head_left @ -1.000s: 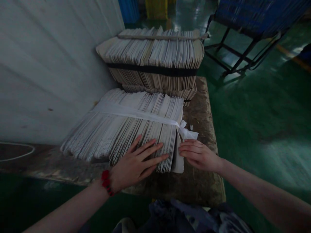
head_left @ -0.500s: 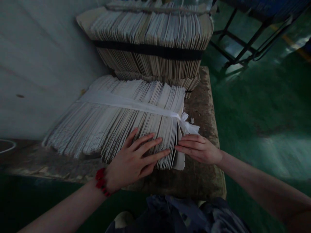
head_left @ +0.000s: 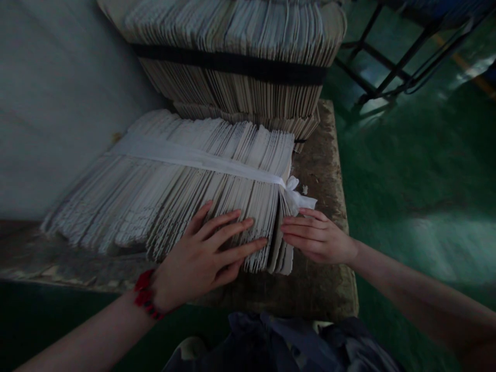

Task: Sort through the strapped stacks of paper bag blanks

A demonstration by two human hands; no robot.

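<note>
A long bundle of whitish cardboard sheets (head_left: 217,144) stands on edge, bound by a white cloth strip (head_left: 194,157) with a knotted bow (head_left: 296,194) at its right end. My left hand (head_left: 209,253) lies on the near part of the bundle, palm down with its fingers spread. At the right end, a few end sheets (head_left: 282,256) lean apart from the others, leaving a dark gap. My right hand (head_left: 321,236) is at these end sheets, just below the bow, fingers together and tips over their edge; its thumb is hidden.
Behind the bundle stands a taller stack of cardboard (head_left: 240,98) with a black band (head_left: 232,64) round it. Both rest on a worn wooden board (head_left: 318,155). A pale wall (head_left: 58,103) rises on the left. A dark metal frame (head_left: 387,67) stands on the green floor (head_left: 406,170).
The gap at the right end has widened, and more than one end sheet now shows apart from the bundle. My hands stay at nearly the same places; the view has shifted slightly.
</note>
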